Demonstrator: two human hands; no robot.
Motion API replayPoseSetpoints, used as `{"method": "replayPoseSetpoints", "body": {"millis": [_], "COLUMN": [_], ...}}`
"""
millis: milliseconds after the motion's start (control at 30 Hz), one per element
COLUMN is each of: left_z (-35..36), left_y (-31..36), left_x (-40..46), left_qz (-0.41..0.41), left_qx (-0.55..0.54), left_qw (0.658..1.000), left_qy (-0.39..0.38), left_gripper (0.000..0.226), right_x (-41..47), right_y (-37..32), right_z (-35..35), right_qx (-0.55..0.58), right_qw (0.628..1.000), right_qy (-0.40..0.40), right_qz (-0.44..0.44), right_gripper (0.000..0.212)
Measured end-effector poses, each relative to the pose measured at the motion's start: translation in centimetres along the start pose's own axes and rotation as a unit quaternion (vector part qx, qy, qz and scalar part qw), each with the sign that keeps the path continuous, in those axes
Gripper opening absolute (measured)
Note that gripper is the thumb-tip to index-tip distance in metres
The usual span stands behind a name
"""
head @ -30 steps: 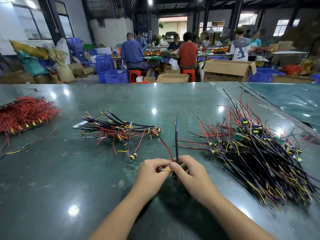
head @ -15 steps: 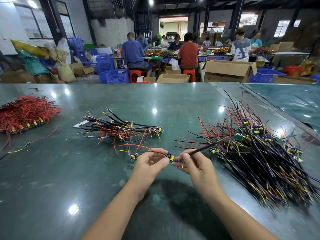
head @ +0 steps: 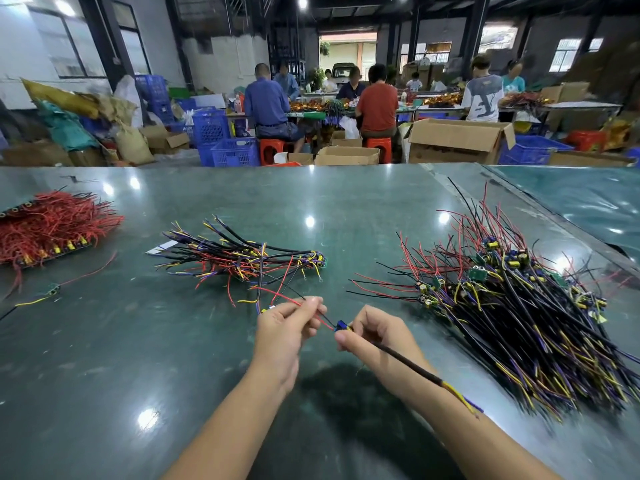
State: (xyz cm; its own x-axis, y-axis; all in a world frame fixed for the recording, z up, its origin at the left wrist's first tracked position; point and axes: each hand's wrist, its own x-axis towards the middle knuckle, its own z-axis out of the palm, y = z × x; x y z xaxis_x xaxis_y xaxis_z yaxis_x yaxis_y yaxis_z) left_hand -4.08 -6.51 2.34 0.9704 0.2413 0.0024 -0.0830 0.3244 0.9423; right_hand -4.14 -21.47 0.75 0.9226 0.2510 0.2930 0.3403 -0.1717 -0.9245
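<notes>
A small blue and yellow circuit module (head: 342,326) hangs between my two hands above the dark green table (head: 104,358). My right hand (head: 375,336) pinches the module, and its black sleeved cable (head: 408,362) runs back over my right wrist, ending in yellow and purple wire tips. My left hand (head: 285,327) pinches the module's thin red and black leads (head: 322,320). A small sorted bundle of wired modules (head: 242,259) lies just beyond my left hand. A large loose pile of the same modules (head: 512,306) lies to my right.
A heap of red wires on a strip (head: 48,226) lies at the far left, with one stray module (head: 52,289) near it. A second table (head: 588,199) adjoins on the right. Beyond the table edge are cardboard boxes (head: 457,140), blue crates (head: 235,152) and several seated people.
The black cable has swung from pointing away toward the right pile to lying back over my right wrist. My left hand now pinches the red and black leads, pulled out from the module.
</notes>
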Motion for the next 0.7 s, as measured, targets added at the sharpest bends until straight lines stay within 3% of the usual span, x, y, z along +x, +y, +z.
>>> {"method": "replayPoseSetpoints", "body": {"millis": [267, 367, 433, 533, 567, 633, 700], "left_z": [-3.2, -3.6, -3.2, -1.7, -1.2, -0.5, -0.3], "left_y": [2.0, 2.4, 2.4, 1.4, 0.8, -0.1, -0.6], "left_x": [2.0, 2.3, 1.9, 0.6, 0.0, -0.8, -0.8], "left_qz": [-0.051, -0.064, -0.082, -0.131, -0.14, -0.133, -0.098], "left_qx": [-0.108, -0.162, -0.159, -0.101, -0.071, 0.001, 0.048], "left_qw": [0.988, 0.979, 0.982, 0.983, 0.979, 0.973, 0.98], "left_qy": [0.1, 0.107, 0.059, -0.083, -0.131, -0.188, -0.168], "left_gripper": [0.011, 0.013, 0.023, 0.057, 0.059, 0.041, 0.016], "right_x": [-0.6, -0.7, -0.8, -0.6, -0.4, -0.3, -0.4], "right_y": [-1.1, -1.2, -1.1, -0.8, -0.7, -0.7, -0.7], "right_z": [-0.3, -0.5, -0.7, -0.8, -0.8, -0.8, -1.1], "right_qx": [0.034, 0.048, 0.061, 0.071, 0.07, 0.038, -0.043], "right_qw": [0.996, 0.996, 0.996, 0.997, 0.997, 0.999, 0.998], "right_qy": [-0.085, -0.076, -0.056, -0.015, 0.0, 0.016, 0.012], "right_qz": [0.012, 0.017, 0.024, 0.031, 0.033, 0.033, 0.031], "right_gripper": [0.03, 0.029, 0.028, 0.028, 0.029, 0.03, 0.036]}}
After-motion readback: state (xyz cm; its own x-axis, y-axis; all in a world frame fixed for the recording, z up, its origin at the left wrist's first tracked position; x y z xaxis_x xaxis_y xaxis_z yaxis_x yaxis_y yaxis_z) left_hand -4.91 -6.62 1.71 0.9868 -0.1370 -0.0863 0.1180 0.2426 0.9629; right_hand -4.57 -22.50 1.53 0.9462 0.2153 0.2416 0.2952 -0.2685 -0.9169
